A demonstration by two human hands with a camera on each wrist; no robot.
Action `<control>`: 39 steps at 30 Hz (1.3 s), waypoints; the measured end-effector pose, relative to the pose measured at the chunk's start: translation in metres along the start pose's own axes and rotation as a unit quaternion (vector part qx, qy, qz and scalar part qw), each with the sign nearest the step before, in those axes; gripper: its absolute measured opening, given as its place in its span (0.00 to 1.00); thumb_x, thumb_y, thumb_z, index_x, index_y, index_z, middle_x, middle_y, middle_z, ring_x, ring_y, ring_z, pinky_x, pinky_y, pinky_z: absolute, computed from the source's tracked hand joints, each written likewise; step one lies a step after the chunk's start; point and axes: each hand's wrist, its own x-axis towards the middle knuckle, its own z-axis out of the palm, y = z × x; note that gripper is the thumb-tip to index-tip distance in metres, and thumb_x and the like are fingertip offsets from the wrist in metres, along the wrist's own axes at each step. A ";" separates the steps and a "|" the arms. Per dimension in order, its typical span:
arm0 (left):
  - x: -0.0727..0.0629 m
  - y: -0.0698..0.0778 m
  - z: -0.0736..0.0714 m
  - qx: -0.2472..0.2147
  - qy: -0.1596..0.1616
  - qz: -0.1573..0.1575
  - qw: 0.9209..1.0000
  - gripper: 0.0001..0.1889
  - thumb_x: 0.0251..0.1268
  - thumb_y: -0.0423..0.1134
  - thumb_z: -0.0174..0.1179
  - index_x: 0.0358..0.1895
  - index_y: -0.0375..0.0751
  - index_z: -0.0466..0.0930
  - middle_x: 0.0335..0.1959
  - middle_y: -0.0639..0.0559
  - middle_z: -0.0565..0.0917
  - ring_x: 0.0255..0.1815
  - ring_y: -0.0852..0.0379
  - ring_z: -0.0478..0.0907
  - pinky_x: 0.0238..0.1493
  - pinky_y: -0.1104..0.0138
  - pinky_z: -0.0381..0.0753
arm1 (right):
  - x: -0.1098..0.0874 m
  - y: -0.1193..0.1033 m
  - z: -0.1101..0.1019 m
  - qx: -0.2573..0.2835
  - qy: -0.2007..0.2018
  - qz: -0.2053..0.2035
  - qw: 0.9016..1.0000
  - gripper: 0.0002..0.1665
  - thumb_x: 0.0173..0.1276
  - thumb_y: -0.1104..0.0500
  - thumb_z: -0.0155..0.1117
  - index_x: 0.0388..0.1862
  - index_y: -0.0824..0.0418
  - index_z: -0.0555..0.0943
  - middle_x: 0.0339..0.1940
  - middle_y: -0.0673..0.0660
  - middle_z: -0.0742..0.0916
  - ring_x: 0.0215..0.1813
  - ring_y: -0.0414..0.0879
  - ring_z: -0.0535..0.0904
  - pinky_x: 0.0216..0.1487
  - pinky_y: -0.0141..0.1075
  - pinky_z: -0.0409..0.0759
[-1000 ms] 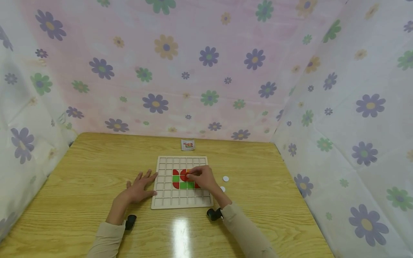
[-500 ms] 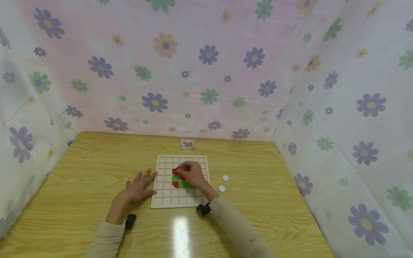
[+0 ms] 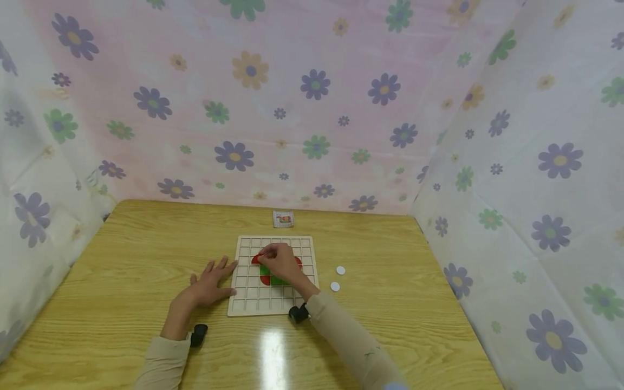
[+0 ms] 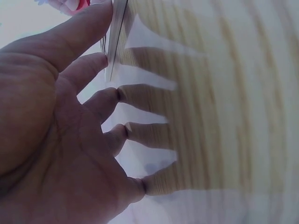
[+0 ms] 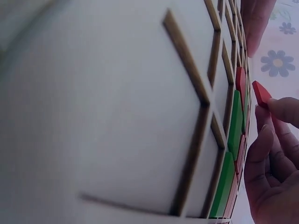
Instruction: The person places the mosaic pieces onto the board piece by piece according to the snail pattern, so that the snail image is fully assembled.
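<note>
My right hand (image 3: 283,262) pinches a red tile with a curved edge (image 3: 255,260) between thumb and fingertips, over the left-centre of a pale wooden grid board (image 3: 248,304). In the right wrist view the held red tile (image 5: 261,94) stands apart from the board, near green tiles (image 5: 236,121) set in the grid. More red tiles (image 3: 265,280) lie in the cells, partly hidden by the hand. My left hand (image 3: 209,284) rests with fingers spread, its thumb and fingertips at the board's left edge. In the left wrist view its palm (image 4: 70,130) holds nothing.
Two white round discs (image 3: 340,270) lie on the wooden table (image 3: 390,303) right of the board. A small card with a coloured picture (image 3: 284,219) lies behind it. Flower-print sheets (image 3: 317,108) stand around the table's back and sides.
My right hand has moved left across the board with the red tile, from the middle to the left-centre, uncovering a red tile on the right. The left hand stays in place.
</note>
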 end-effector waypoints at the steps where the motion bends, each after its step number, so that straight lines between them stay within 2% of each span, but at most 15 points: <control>1: 0.000 0.000 0.000 0.000 0.000 0.000 1.000 0.41 0.70 0.47 0.65 0.80 0.39 0.57 0.82 0.30 0.46 0.79 0.21 0.35 0.63 0.19 0.32 | 0.001 0.000 0.000 -0.001 -0.002 -0.001 1.000 0.06 0.71 0.66 0.67 0.42 0.66 0.88 0.34 0.59 0.91 0.33 0.41 0.86 0.35 0.29 0.82; 5: 0.001 -0.001 0.000 0.007 0.000 -0.002 1.000 0.41 0.70 0.48 0.65 0.80 0.39 0.57 0.82 0.29 0.46 0.79 0.21 0.35 0.63 0.19 0.34 | 0.006 0.001 0.001 -0.010 -0.008 -0.018 1.000 0.07 0.70 0.67 0.66 0.43 0.67 0.89 0.33 0.60 0.91 0.33 0.43 0.86 0.35 0.29 0.82; 9: 0.002 -0.001 0.000 0.007 0.002 -0.004 1.000 0.41 0.70 0.47 0.65 0.80 0.39 0.57 0.82 0.29 0.46 0.79 0.21 0.35 0.63 0.19 0.34 | 0.008 -0.002 -0.002 -0.018 -0.021 -0.038 0.999 0.07 0.70 0.68 0.66 0.42 0.68 0.89 0.31 0.57 0.91 0.31 0.39 0.85 0.33 0.30 0.82; 11: 0.001 0.000 -0.001 0.008 0.003 -0.002 1.000 0.41 0.70 0.47 0.65 0.80 0.39 0.57 0.82 0.29 0.46 0.79 0.21 0.35 0.62 0.18 0.34 | 0.009 -0.005 -0.002 -0.021 -0.027 -0.034 0.999 0.07 0.70 0.68 0.66 0.42 0.69 0.89 0.31 0.56 0.90 0.30 0.38 0.83 0.32 0.29 0.80; 16: 0.000 0.000 -0.001 0.009 0.007 0.003 1.000 0.41 0.70 0.47 0.65 0.80 0.38 0.57 0.81 0.29 0.47 0.79 0.21 0.36 0.62 0.18 0.34 | 0.015 -0.005 0.000 -0.031 -0.037 0.008 0.999 0.07 0.71 0.67 0.65 0.43 0.68 0.88 0.33 0.59 0.90 0.30 0.40 0.80 0.32 0.29 0.77; 22: 0.000 0.000 -0.001 0.008 0.009 0.004 1.000 0.41 0.70 0.47 0.65 0.80 0.39 0.58 0.81 0.29 0.47 0.79 0.21 0.37 0.62 0.18 0.34 | 0.017 -0.003 0.002 -0.041 -0.044 0.032 0.998 0.06 0.72 0.65 0.66 0.43 0.65 0.88 0.36 0.58 0.89 0.31 0.38 0.78 0.34 0.28 0.77; 31: 0.000 0.000 0.000 0.011 0.010 0.002 1.000 0.41 0.70 0.48 0.66 0.80 0.39 0.58 0.81 0.29 0.47 0.79 0.21 0.37 0.62 0.18 0.35 | 0.017 -0.004 0.001 -0.043 -0.055 0.048 0.996 0.06 0.71 0.65 0.68 0.41 0.65 0.90 0.33 0.58 0.89 0.27 0.38 0.76 0.30 0.29 0.76; 39: -0.001 0.001 0.000 0.006 0.010 0.002 1.000 0.41 0.70 0.47 0.66 0.80 0.39 0.58 0.81 0.29 0.47 0.79 0.21 0.37 0.62 0.18 0.35 | 0.020 -0.004 0.001 -0.064 -0.071 0.050 0.994 0.07 0.72 0.65 0.67 0.42 0.62 0.91 0.38 0.57 0.91 0.27 0.38 0.77 0.30 0.29 0.76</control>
